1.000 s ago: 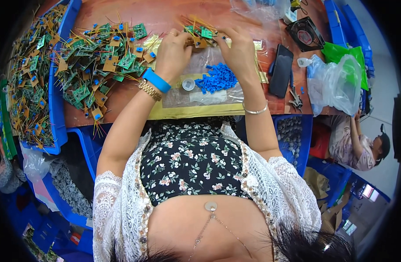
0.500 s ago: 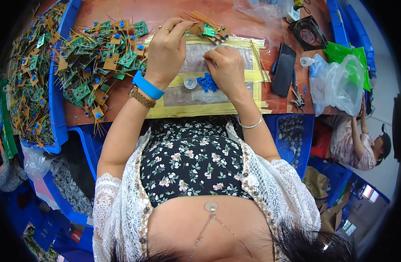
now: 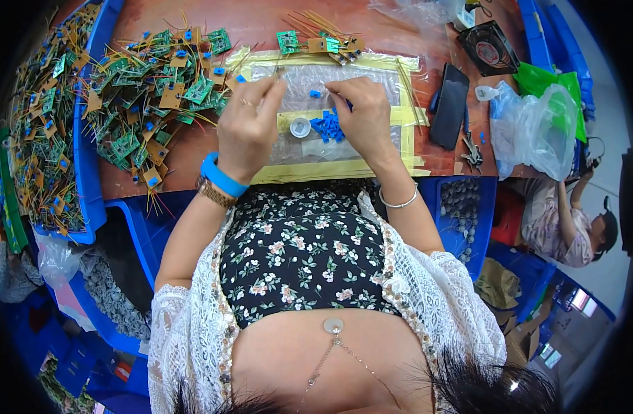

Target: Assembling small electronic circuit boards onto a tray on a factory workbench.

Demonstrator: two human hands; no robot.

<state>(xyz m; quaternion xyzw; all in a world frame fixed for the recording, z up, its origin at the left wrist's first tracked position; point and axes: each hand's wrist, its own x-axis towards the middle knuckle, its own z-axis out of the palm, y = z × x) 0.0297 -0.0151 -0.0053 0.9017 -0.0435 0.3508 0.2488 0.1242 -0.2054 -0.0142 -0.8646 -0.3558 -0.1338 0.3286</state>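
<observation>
My left hand (image 3: pixel 247 131), with a blue band and a watch at its wrist, is raised over the left part of the taped mat (image 3: pixel 289 153). Its thumb and fingers are pinched together; what they hold, if anything, is too small to make out. My right hand (image 3: pixel 364 121) is over the mat's right part, fingers bent and closed, their grip hidden. Just left of its fingertips is a small blue plastic piece (image 3: pixel 315 94); whether they touch it I cannot tell. A heap of similar blue pieces (image 3: pixel 328 127) lies beside a small round white container (image 3: pixel 300 127).
Wired boards (image 3: pixel 323 45) lie beyond the mat. A large pile of green and brown circuit boards (image 3: pixel 157 103) spreads leftward, beside a blue bin (image 3: pixel 88 159) of more. Rightward are a black phone (image 3: pixel 449 105), keys (image 3: pixel 472 153), a fan (image 3: pixel 487 48) and plastic bags (image 3: pixel 537 131).
My left hand has come back from the wired boards beyond the mat, nearer to me. A green board it covered now shows there. My right hand has shifted slightly, and a blue piece shows beside it.
</observation>
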